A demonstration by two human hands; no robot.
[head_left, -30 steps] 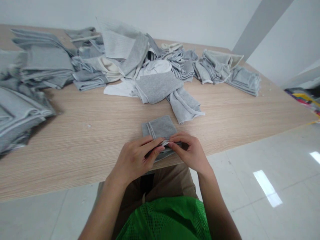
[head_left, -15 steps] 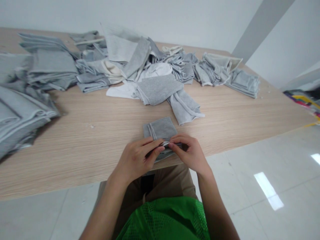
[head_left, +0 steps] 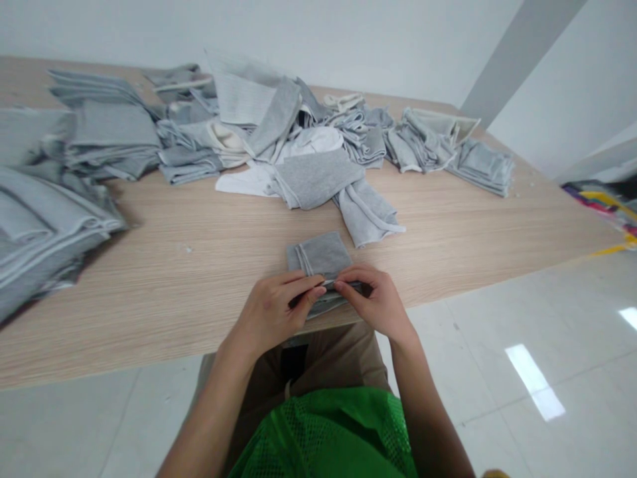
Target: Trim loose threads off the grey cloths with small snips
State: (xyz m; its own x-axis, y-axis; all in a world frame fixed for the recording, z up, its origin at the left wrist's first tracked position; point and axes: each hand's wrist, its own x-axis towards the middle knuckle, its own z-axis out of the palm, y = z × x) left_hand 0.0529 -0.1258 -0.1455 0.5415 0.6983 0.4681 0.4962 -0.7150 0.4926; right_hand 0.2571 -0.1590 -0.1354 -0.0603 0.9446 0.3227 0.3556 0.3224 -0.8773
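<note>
A small folded grey cloth (head_left: 326,253) lies at the table's front edge, right before me. My left hand (head_left: 281,302) pinches a pale edge of it between thumb and fingers. Close beside it, my right hand (head_left: 371,295) pinches the same edge, thumb and fingertips pressed together. More grey layers of the cloth show beneath the fingertips. Behind the hands rest a flat grey folded cloth (head_left: 318,178) and a rolled grey piece (head_left: 369,211) with a light edge.
On the wooden table (head_left: 199,292), a big stack of grey fabric (head_left: 44,212) stands at left, with a folded stack (head_left: 112,126) behind it. A mixed heap of grey and white cloths (head_left: 243,99) lines the back. Another folded pile (head_left: 482,166) sits at right.
Both hands keep their pinch on the cloth's edge, with only slight finger movement. The whole view has shifted a little.
</note>
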